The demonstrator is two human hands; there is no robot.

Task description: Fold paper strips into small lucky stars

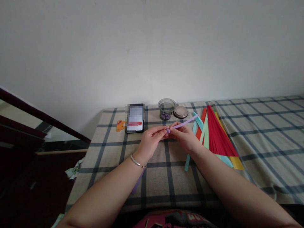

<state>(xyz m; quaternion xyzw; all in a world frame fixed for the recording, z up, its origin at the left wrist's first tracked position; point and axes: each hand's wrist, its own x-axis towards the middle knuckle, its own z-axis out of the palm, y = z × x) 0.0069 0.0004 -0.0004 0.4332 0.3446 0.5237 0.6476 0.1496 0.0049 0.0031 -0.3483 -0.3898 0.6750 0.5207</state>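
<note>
Between my two hands, above the checked tablecloth, is a purple paper strip [186, 122] with a small folded knot at its near end. My left hand [154, 136] is closed, thumb and finger pinching the knot from the left. Pinching it from the right is my right hand [181, 133], also closed, and the strip's long end sticks out past it to the upper right. Another purple strip [137, 183] shows partly from under my left forearm. Beyond my hands, a clear plastic cup [167, 106] holds small purple folded pieces [165, 116].
A round lid [180, 111] lies beside the cup. A dark-framed tablet or phone [135, 118], its screen blurred, and an orange bear cutout [121, 125] are at left. Fanned red paper strips [219, 137] with other colours lie at right. A wall rises behind the checked tablecloth [156, 177].
</note>
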